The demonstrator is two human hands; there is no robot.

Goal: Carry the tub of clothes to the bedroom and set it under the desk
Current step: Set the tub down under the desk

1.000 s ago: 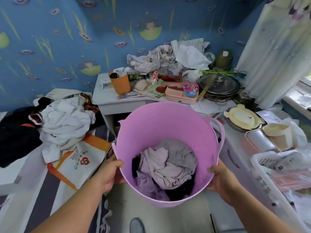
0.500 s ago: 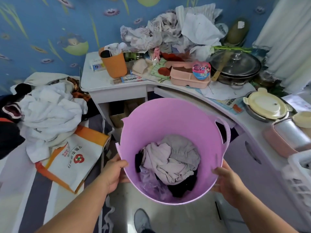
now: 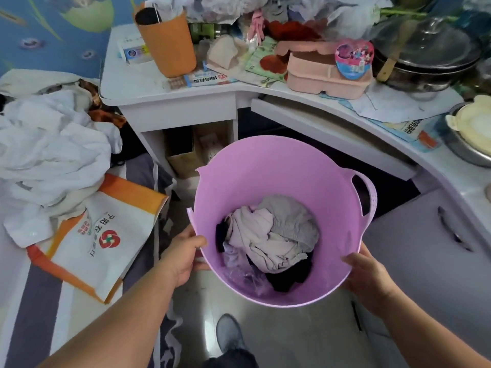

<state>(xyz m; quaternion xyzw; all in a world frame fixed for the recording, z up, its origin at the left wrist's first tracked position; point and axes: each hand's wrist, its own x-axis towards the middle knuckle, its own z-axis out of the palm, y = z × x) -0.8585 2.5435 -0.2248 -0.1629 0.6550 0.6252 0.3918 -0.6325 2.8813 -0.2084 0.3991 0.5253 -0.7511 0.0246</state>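
My left hand (image 3: 183, 254) clamps the near-left rim of the purple tub (image 3: 265, 176), and my right hand (image 3: 368, 274) grips its near-right rim. I see the tub, clothes (image 3: 276, 240) inside, held above the floor in front of the opening under the white desk (image 3: 305, 99)

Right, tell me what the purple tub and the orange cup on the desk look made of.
Purple tub: looks like soft matte plastic, with moulded loop handles and a thin rim. Orange cup: probably smooth plastic with a dull sheen, though coated paper can't be ruled out.
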